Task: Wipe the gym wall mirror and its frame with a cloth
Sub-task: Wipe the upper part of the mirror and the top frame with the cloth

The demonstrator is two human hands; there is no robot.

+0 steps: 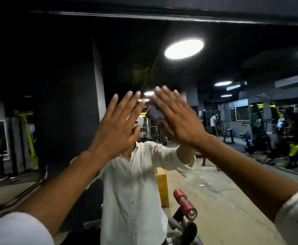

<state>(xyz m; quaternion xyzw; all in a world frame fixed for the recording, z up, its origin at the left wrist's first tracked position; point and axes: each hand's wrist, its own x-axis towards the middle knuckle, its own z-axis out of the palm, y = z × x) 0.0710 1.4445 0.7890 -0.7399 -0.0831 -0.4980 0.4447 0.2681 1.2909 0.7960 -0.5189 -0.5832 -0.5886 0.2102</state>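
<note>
Gym wall mirror (233, 174) fills almost the whole view, its glass reflecting a dim room with a dark ceiling. Along the top edge runs the frame (144, 15), a dark band with a thin pale line; its other sides are cut off.

Both arms are raised to the middle of the glass. The left grip (119, 124), a bare hand, is spread flat with straight fingers apart and holds nothing. The right grip (176, 117) is also flat, fingers straight and close together, blurred at the tips. A dark grey cloth (155, 113) shows between the two hands, mostly hidden behind the right palm; whether that palm presses it to the glass cannot be told for certain.

Below the hands stands the reflected person in a white shirt (132, 183), the head hidden behind the hands. White sleeves are cut off at both bottom corners.

Toward the bottom edge, red padded rollers (183, 200) sit on a metal arm; whether they are real or reflected is unclear. Behind the shirt a wooden box (162, 184) is half hidden, and nothing of its inside shows. A round ceiling light (183, 49) glares near the top. Exercise bikes (261, 142) at the right edge are dim and hard to make out.
</note>
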